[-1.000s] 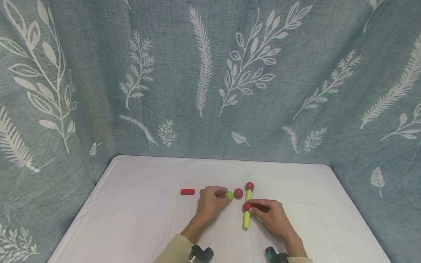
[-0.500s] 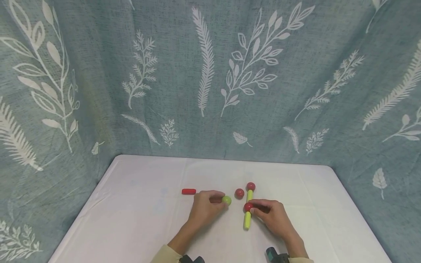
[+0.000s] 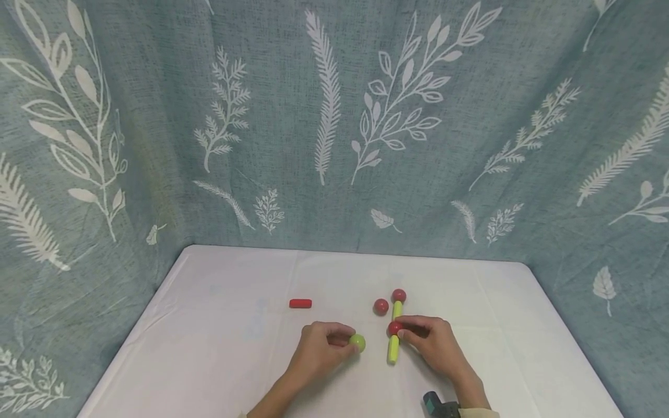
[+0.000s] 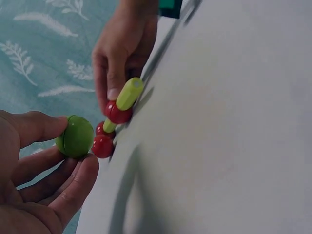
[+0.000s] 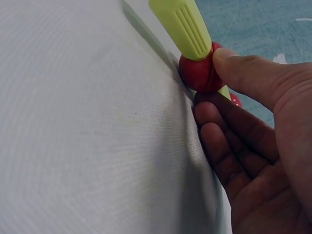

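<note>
Between thumb and fingers, my left hand [image 3: 321,348] pinches a green ball [image 3: 358,342]; the left wrist view shows a groove on this ball [image 4: 78,136]. My right hand [image 3: 431,342] grips the middle red ball [image 3: 395,328] of a joined piece. From that ball a yellow-green stick [image 3: 393,350] extends toward the person, and a second yellow-green stick [image 3: 398,310] runs away to another red ball [image 3: 399,296]. In the right wrist view, the near stick [image 5: 185,29] has grooves along its side and meets the held red ball [image 5: 200,73].
A loose red ball [image 3: 381,306] lies just left of the joined piece. Farther left is a short red stick [image 3: 300,303]. White cloth covers the table [image 3: 219,325], and a leaf-patterned blue-green curtain [image 3: 282,145] hangs behind and at the sides.
My left hand has drawn the green ball away from the loose red ball, toward the person and slightly left. The right hand stays on the joined piece.
</note>
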`<state>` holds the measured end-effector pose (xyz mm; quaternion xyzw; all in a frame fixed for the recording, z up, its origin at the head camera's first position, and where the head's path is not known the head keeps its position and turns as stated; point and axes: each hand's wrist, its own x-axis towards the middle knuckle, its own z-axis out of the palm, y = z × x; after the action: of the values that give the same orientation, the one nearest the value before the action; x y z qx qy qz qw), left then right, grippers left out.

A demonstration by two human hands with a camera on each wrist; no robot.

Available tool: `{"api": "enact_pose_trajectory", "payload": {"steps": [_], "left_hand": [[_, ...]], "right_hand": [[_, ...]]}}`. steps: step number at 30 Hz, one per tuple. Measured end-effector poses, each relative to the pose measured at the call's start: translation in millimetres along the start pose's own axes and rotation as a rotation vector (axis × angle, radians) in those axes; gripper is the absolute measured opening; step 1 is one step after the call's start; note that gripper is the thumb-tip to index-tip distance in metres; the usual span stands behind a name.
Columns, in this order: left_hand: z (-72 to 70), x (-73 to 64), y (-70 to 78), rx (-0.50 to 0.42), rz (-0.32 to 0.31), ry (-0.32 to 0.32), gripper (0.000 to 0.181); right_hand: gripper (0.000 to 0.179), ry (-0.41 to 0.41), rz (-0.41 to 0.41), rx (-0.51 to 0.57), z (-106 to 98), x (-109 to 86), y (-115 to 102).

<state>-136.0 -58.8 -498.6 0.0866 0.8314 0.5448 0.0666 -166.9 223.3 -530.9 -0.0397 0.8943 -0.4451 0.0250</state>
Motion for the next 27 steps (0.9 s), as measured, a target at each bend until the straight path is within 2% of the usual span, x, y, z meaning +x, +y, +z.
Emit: {"api": "enact_pose_trajectory", "payload": {"steps": [6, 12, 19, 27], "left_hand": [[10.5, -8.9, -1.4, -0.041, 0.001, -0.072, 0.020], [27.1, -12.8, 0.4, -0.065, -0.035, -0.124, 0.019], [45.9, -13.3, 5.2, -0.021, -0.085, -0.129, 0.013], [59.7, -6.1, 13.4, 0.031, -0.089, -0.108, 0.013]], "right_hand": [[0.027, -0.001, -0.003, -0.001, -1.4, 0.2, -0.5], [0.026, -0.013, -0.016, 0.004, -2.9, -0.1, -1.4], [0.026, -0.014, -0.009, 0.008, -2.9, 1.0, -2.6], [0.024, -0.020, -0.028, 0.012, -4.3, 0.4, -2.8]]}}
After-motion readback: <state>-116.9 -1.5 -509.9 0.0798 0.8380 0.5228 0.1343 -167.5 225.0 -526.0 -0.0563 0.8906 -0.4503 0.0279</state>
